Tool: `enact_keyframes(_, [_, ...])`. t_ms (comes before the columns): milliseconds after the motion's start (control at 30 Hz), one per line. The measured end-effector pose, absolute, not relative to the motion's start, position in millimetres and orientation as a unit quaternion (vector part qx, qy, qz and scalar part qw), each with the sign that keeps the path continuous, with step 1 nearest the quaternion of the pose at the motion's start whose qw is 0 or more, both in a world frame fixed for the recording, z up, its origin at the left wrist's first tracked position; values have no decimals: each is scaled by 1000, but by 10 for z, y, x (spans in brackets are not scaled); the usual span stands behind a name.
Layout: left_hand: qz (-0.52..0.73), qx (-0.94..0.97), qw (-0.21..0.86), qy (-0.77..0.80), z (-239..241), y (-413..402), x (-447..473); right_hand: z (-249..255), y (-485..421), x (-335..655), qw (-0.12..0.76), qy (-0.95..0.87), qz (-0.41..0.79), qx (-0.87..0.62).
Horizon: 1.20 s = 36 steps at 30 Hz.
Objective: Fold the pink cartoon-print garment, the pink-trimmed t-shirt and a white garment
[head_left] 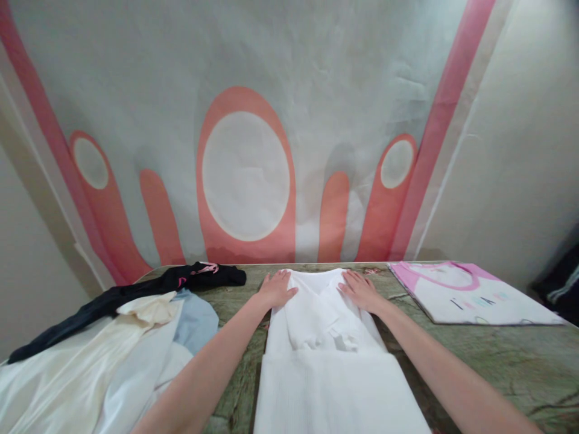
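Observation:
A white garment (316, 307) lies lengthwise in front of me, its sides folded inward and its neckline at the far end. Its near part forms a smooth layer with a straight edge across the middle. My left hand (275, 290) rests flat on the far left shoulder of the garment, fingers stretched out. On the opposite shoulder lies my right hand (360, 292), also flat with fingers spread. Neither hand grips the cloth. Small wrinkles show in the white fabric between the hands.
Left on the wood-patterned table (235, 337) is a loose heap with a black garment (136, 295), cream cloth (108, 355) and light blue cloth (196, 319). A folded pink and white shirt (474, 292) lies at right. Behind stands a wall with a pink printed backdrop (246, 247).

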<state>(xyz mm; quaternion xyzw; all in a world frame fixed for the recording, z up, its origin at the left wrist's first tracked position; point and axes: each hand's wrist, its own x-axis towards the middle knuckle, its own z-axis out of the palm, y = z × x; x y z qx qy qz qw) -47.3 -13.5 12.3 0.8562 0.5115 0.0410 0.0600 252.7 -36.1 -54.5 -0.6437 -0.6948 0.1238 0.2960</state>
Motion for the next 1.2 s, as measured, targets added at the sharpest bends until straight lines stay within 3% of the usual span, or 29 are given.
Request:
enact_keyframes(367, [125,810,165,549,172,-98,716,-481,-22,3020,403,-707,194,-548])
enact_keyframes(867, [272,760,310,503,90,-316,795,-207,228,2949,307,-739,308,-514])
enact_keyframes(1200, [281,725,335,533,62,-320,669,-227,360,2999,279,-724,282,-564])
